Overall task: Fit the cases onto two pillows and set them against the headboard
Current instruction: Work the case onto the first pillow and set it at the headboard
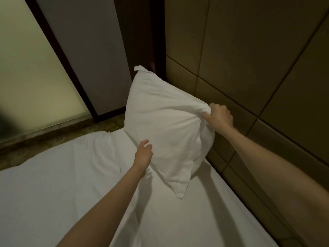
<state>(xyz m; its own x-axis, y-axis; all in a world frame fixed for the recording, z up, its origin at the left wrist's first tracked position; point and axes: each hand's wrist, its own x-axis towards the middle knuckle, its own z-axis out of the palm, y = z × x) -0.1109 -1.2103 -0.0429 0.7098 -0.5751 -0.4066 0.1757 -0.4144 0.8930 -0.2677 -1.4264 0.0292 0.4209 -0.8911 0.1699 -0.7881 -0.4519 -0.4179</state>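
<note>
A plump white cotton pillow (165, 122) stands tilted on the smooth white bed sheet (62, 184), against the padded tan headboard (249, 68) at two o'clock. The right hand (219, 115) clamps its bunched corner; the left hand (143, 155), fingers apart, touches its wrinkled lower edge.

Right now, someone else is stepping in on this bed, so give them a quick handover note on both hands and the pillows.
Right hand: shut on the pillow, bunching its edge nearest the headboard.
Left hand: open, at the pillow's near face, no grip.
Pillow: cased, propped upright on the bed by the headboard.
Done: one case looks fitted.
Left: settle this pillow against the headboard; second pillow is not in view, so case and place it.
</note>
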